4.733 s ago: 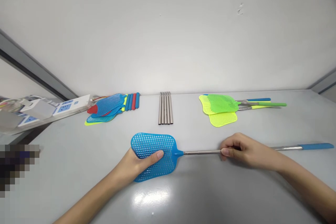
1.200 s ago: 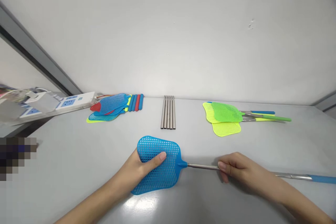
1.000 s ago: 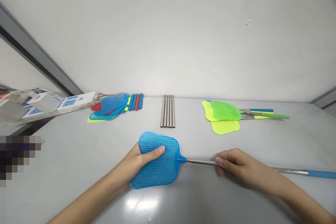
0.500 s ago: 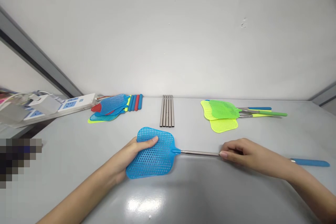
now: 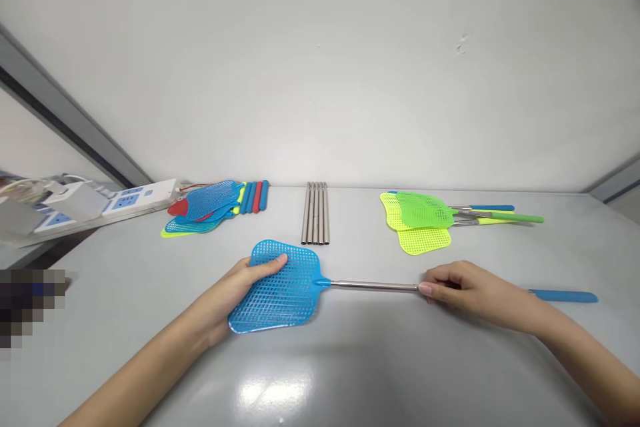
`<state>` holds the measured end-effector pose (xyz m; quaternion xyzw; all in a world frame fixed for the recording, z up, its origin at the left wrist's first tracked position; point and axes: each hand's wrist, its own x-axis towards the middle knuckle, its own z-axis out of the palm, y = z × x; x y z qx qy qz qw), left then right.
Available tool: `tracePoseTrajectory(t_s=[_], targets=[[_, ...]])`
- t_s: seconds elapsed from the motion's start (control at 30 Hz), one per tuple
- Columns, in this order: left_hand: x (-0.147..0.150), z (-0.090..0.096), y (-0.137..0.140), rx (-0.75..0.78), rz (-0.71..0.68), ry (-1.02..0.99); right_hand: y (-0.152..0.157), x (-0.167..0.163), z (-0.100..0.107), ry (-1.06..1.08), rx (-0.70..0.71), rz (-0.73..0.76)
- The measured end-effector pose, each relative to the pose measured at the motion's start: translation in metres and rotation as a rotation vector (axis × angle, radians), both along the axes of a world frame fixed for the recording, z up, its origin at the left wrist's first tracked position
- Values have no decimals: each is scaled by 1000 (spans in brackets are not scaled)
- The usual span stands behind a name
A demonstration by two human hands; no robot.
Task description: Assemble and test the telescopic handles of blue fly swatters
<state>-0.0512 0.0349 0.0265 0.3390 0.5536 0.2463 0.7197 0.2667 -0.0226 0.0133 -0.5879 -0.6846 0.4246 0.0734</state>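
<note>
A blue fly swatter (image 5: pixel 287 293) lies across the front of the table, its mesh head to the left. My left hand (image 5: pixel 250 287) is closed on the mesh, with the thumb on top and the other fingers hidden behind. From the head a thin metal rod (image 5: pixel 375 285) runs right to my right hand (image 5: pixel 453 290), whose thumb and fingers pinch it. Part of the rod is hidden behind this hand and forearm. The blue grip (image 5: pixel 565 295) shows beyond the right forearm.
Several metal rods (image 5: pixel 315 213) lie side by side near the wall. Left of them are coloured grips (image 5: pixel 257 197) and a pile of swatter heads (image 5: pixel 210 201). Whole green, yellow and blue swatters (image 5: pixel 425 210) lie stacked at the right. A white power strip (image 5: pixel 145 197) stands far left.
The blue mesh head has shifted slightly left with my left hand, and more rod shows between my hands. The blue grip has moved left, closer to my right hand.
</note>
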Motion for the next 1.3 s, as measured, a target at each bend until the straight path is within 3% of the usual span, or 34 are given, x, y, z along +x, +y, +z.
tracePoseTrajectory(t_s=[1.3], targets=[[2,1,-2,25,26,27,-2,-13,-5,-55,136,-34]])
